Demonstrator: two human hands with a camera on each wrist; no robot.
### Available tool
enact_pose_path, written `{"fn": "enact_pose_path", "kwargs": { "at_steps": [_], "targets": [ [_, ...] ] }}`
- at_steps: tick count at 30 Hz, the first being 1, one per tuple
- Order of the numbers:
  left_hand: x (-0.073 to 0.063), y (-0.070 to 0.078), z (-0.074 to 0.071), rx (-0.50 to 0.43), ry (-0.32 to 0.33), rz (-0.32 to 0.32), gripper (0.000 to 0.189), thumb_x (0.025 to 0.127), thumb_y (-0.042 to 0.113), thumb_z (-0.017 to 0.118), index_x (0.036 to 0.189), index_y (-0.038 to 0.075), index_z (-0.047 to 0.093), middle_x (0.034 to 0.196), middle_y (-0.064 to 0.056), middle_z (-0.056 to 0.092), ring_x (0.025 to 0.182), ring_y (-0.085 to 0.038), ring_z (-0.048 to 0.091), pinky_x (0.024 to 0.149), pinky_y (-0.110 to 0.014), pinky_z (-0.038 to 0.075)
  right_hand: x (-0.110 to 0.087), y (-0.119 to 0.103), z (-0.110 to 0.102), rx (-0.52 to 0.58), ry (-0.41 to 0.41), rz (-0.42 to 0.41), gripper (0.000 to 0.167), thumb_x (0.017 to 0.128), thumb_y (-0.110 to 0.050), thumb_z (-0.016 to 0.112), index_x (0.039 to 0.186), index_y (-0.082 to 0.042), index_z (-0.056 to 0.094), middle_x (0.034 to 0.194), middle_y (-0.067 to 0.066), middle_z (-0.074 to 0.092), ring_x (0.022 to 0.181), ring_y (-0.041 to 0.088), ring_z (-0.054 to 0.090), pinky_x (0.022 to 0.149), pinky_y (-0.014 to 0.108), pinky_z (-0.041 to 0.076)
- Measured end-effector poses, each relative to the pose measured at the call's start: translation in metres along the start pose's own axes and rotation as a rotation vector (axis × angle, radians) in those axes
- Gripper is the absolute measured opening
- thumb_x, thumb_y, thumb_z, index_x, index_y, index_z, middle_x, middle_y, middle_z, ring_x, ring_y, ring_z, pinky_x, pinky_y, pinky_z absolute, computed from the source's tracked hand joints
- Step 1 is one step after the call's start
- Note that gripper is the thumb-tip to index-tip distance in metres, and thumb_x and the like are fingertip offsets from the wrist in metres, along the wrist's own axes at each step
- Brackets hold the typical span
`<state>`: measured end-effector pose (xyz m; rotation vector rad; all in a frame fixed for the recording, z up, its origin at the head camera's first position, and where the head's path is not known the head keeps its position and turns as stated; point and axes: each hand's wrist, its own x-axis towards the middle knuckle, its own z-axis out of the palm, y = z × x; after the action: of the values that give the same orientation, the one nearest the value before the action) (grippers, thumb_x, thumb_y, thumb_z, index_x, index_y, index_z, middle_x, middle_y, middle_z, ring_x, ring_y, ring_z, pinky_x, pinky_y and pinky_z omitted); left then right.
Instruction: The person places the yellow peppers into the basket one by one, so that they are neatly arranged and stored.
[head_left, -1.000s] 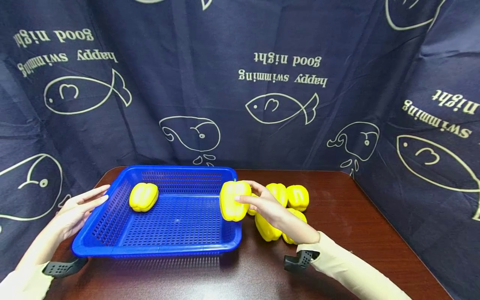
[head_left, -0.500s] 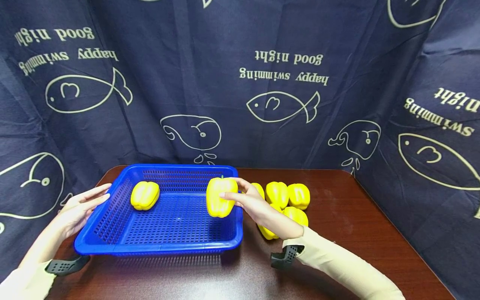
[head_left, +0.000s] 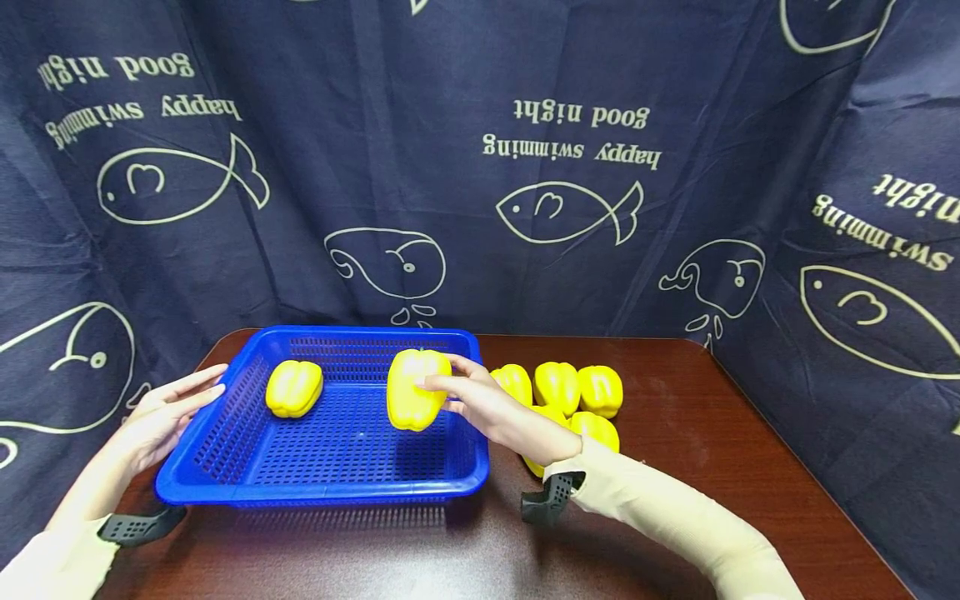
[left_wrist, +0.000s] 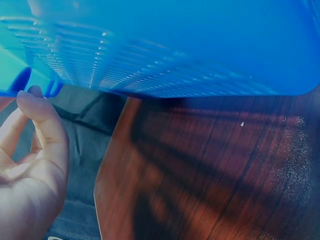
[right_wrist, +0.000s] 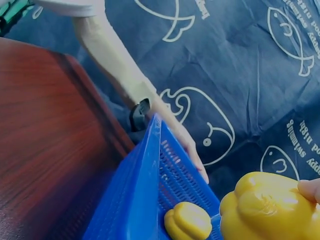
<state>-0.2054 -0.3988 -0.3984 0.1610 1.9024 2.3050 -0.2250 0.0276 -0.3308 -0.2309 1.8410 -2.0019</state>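
Note:
A yellow bell pepper (head_left: 414, 390) is held in my right hand (head_left: 495, 408), thumb on the near side, above the right part of a blue plastic basket (head_left: 322, 493). In the right wrist view the held bell pepper (right_wrist: 272, 210) fills the lower right corner, with only a fingertip showing. Another yellow bell pepper (head_left: 294, 388) lies inside the basket, toward its left end. My left hand (head_left: 161, 425) grips the basket's left rim; the left wrist view shows its fingertips at the rim, beneath the basket wall (left_wrist: 210, 45).
Several more yellow bell peppers (head_left: 557, 387) lie grouped on the brown wooden table (head_left: 690, 433), right of the basket and partly behind my right hand. A dark blue curtain (head_left: 420, 150) with fish drawings hangs behind the table and along its sides.
My right hand has moved left with the bell pepper, from the basket's right rim to over its inside. The left hand has stayed at the left rim.

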Motion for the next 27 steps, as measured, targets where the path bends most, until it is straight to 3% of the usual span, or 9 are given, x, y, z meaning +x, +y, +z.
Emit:
{"fn": "enact_pose_path", "kwargs": {
  "at_steps": [6,13,18,27],
  "targets": [
    [0.0,0.001,0.001,0.001,-0.014,0.005,0.037,0.1,0.008,0.048,0.113,0.036,0.067,0.105,0.018,0.069,0.09,-0.006,0.069,0.073,-0.024,0.058,0.009,-0.003,0.006,0.013,-0.004,0.049,0.053,0.087,-0.017,0.066,0.135,-0.005,0.048,0.122,0.014,0.063,0.098,0.016,0.066,0.101,0.039,0.049],
    [0.0,0.002,0.002,-0.009,-0.003,0.003,0.039,0.101,0.006,0.046,0.112,0.037,0.068,0.104,0.018,0.069,0.088,-0.006,0.07,0.072,-0.024,0.058,0.024,-0.003,0.016,0.06,-0.005,0.07,0.047,0.087,-0.014,0.065,0.13,-0.001,0.052,0.12,0.015,0.065,0.11,0.029,0.065,0.104,0.043,0.047],
    [-0.001,0.001,0.002,0.009,0.005,0.003,0.037,0.1,0.008,0.048,0.112,0.037,0.068,0.105,0.019,0.069,0.089,-0.005,0.069,0.072,-0.024,0.058,0.033,-0.006,0.023,0.072,-0.003,0.11,0.042,0.086,-0.016,0.067,0.125,-0.005,0.056,0.114,0.009,0.066,0.103,0.024,0.065,0.104,0.041,0.047],
    [-0.001,0.003,0.003,0.03,0.046,-0.027,0.033,0.099,0.011,0.053,0.109,0.039,0.068,0.101,0.019,0.069,0.087,-0.007,0.07,0.071,-0.025,0.059,0.043,-0.017,0.035,0.125,0.003,0.184,0.041,0.085,-0.02,0.071,0.124,-0.01,0.059,0.115,0.006,0.06,0.099,0.025,0.057,0.102,0.037,0.048]
  ]
}}
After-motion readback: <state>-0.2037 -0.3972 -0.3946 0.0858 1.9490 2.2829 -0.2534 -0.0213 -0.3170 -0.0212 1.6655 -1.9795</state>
